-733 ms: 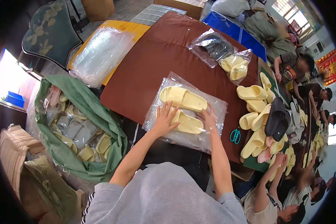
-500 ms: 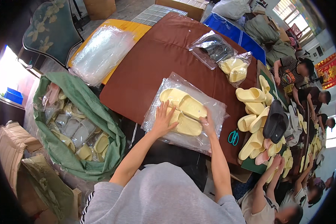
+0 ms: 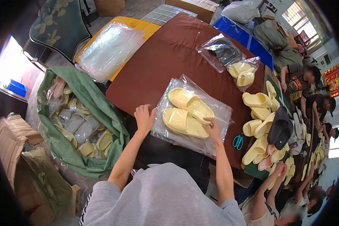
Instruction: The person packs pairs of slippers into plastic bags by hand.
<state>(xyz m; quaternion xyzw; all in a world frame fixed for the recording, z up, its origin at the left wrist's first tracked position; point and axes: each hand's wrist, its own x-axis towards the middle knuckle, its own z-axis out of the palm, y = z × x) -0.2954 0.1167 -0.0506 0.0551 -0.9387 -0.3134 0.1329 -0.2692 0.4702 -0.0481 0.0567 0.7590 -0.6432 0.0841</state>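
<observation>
The right hand (image 3: pixel 214 130) has its fingers (image 3: pixel 211 121) pinched on the near right end of the yellow slippers (image 3: pixel 186 113), which lie in a clear plastic bag (image 3: pixel 218 111) on the brown table (image 3: pixel 169 56). The pair's long axis runs from far left to near right. The left hand (image 3: pixel 145 118) rests flat with loose fingers on the table at the bag's left edge. Whether the right hand grips slipper or only film is unclear.

Centre frame, a clear plastic bag (image 3: pixel 192 113) holds 2 yellow slippers; upper right lie 2 smaller clear bags, one dark-filled (image 3: pixel 220 51), one yellow-filled (image 3: pixel 243 73); upper left, a stack of empty clear bags (image 3: pixel 109 49); far right, a red-and-yellow sign (image 3: pixel 333 77)
</observation>
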